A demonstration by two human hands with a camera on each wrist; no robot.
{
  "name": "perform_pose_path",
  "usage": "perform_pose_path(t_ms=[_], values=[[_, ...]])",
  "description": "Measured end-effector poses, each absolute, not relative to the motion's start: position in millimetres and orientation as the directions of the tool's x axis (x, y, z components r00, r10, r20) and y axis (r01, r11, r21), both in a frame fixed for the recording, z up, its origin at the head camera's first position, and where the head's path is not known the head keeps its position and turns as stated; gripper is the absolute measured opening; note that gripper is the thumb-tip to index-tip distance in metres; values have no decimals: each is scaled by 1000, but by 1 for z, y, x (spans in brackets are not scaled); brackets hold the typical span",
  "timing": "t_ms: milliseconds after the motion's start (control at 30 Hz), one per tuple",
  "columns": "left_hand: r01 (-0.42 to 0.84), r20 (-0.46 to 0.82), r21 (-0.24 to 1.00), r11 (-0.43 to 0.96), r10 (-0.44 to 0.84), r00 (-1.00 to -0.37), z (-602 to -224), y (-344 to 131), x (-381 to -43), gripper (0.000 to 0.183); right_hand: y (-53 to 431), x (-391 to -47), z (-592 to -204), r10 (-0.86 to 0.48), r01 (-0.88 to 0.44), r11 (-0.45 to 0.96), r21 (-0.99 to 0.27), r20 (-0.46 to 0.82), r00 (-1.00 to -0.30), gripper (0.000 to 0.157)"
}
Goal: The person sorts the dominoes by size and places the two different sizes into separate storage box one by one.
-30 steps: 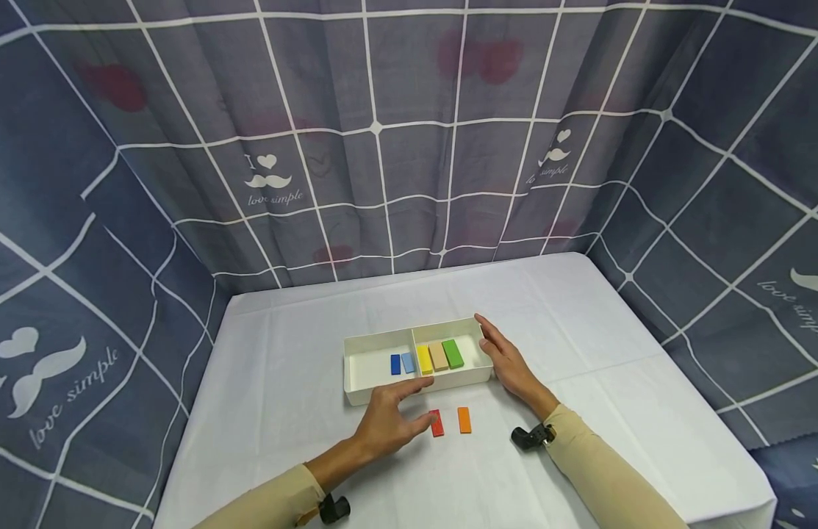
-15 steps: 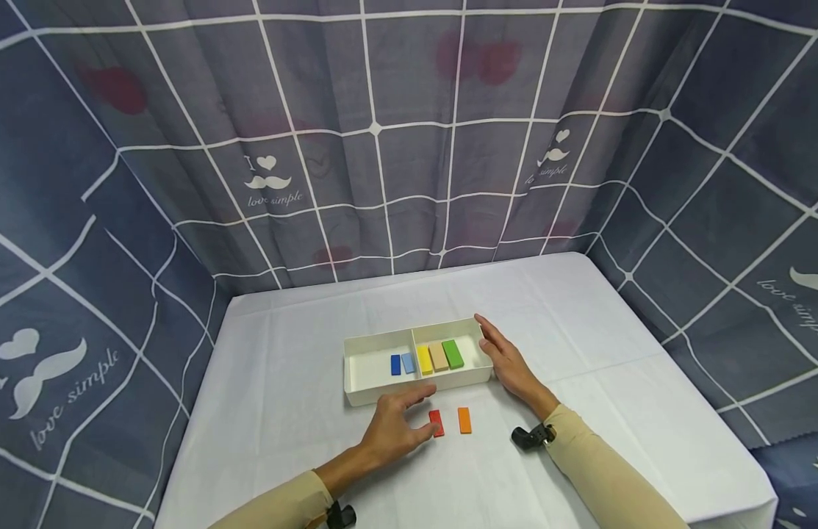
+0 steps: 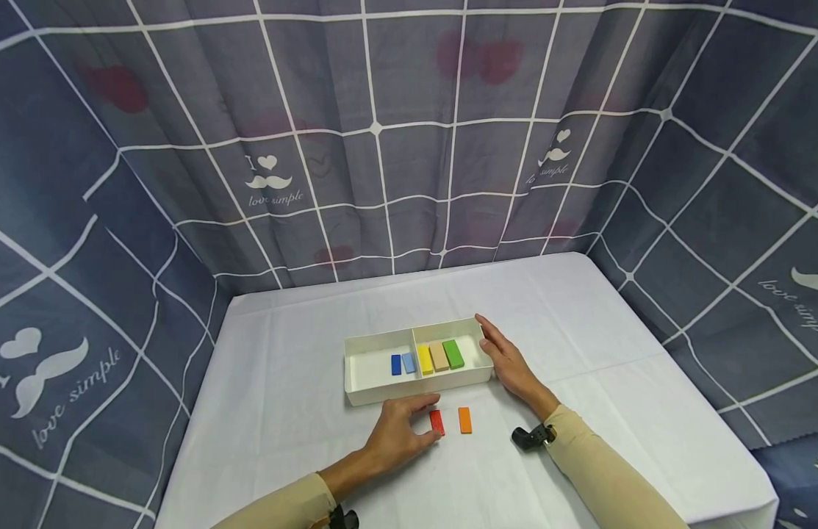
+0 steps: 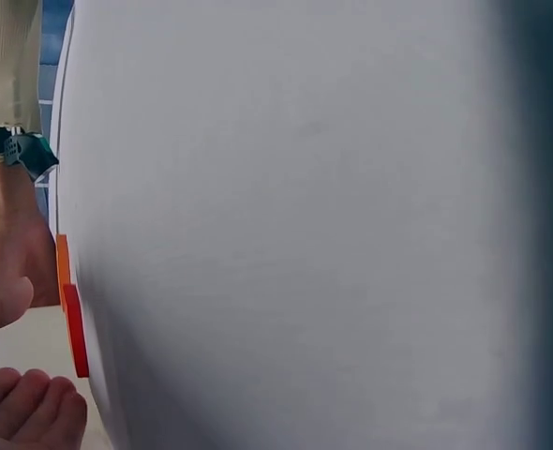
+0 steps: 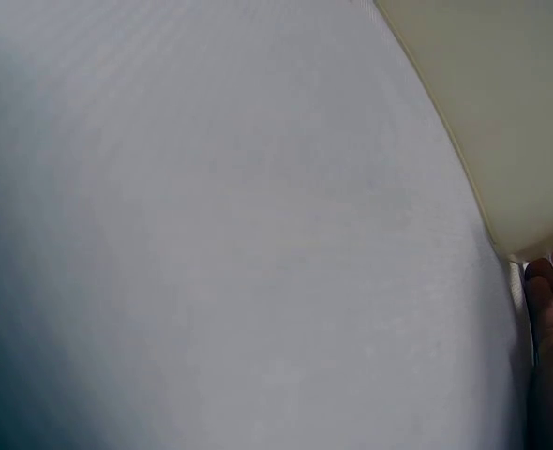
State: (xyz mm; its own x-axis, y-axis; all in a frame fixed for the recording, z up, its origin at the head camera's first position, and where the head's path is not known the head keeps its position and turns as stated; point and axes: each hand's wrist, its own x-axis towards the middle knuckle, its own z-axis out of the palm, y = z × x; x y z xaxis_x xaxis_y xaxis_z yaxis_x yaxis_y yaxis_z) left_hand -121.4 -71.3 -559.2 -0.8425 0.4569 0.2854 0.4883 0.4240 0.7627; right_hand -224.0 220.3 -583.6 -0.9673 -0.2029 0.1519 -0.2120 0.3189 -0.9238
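My left hand (image 3: 394, 435) is low over the table around a small red block (image 3: 437, 422), its thumb at the near end and its fingers by the far end. In the left wrist view, thumb and fingertips (image 4: 66, 422) stand apart beside the red block (image 4: 76, 330). An orange block (image 3: 464, 420) lies just to the right. My right hand (image 3: 512, 369) rests, fingers extended, against the right end of a white two-compartment box (image 3: 369, 360). The right wrist view has fingers (image 5: 544, 305) at the corner of the box (image 5: 501, 141).
In the box's left compartment lie a dark blue block (image 3: 396, 364) and a light blue block (image 3: 409, 363). A yellow block (image 3: 425, 360), a tan block (image 3: 439, 356) and a green block (image 3: 453, 353) lie in the right one. Grid-patterned curtains (image 3: 409, 169) enclose the white-covered table (image 3: 283, 367).
The left hand has moved slightly right and toward me, off the box's front edge, bringing its thumb and fingers around the red block. The right hand and box have stayed in place.
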Motion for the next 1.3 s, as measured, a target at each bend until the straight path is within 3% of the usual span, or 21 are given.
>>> perform_pose_path(t_ms=[467, 800, 1300], values=[[458, 233, 736, 499, 448, -863, -563, -68, -118, 56, 220, -225, -587, -192, -212, 309, -927, 158, -969, 55], [501, 251, 681, 535, 472, -845, -562, -64, -117, 54, 221, -223, -583, -201, -214, 307, -927, 156, -967, 55], [451, 159, 670, 590, 479, -863, -560, -62, -119, 54, 221, -224, -586, -198, -216, 301, -929, 160, -967, 55]])
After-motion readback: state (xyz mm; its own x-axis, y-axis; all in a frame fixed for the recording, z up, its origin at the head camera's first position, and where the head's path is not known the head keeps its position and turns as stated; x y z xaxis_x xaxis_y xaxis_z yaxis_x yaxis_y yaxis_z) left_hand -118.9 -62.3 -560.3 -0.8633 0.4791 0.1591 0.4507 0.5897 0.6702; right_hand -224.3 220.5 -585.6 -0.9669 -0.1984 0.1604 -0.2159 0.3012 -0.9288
